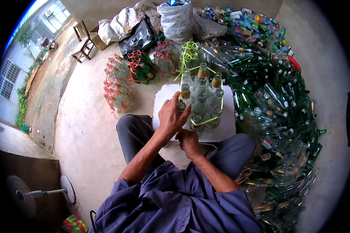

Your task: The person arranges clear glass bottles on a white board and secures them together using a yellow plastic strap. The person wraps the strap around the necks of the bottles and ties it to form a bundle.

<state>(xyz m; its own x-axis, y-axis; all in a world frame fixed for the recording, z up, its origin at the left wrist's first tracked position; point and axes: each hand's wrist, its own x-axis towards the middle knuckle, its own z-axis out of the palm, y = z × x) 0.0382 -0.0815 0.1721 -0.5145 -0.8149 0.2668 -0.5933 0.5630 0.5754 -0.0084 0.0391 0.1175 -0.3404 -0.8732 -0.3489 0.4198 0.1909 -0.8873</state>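
A cluster of clear glass bottles [201, 99] stands upright on a white board [164, 102] between my knees. Yellow-green plastic strap [222, 97] runs as a loop around the outer bottle necks. My left hand [172, 115] is at the cluster's near left side, with thumb and fingers around the neck of one bottle [181, 107]; a fingertip reaches the strap. Below it, close to the bottles' near side, my right hand [189, 143] is curled, and its fingers hide whatever may be inside. A loose strap end [208, 144] shows just right of that hand.
Glass bottles [268, 102], many green, are heaped along my right side. Tied bottle bundles [118, 84] stand ahead to the left. Farther back are a white woven sack [176, 21], a black plastic bag [138, 36] and a wooden chair [82, 43]. A fan [24, 195] is at lower left.
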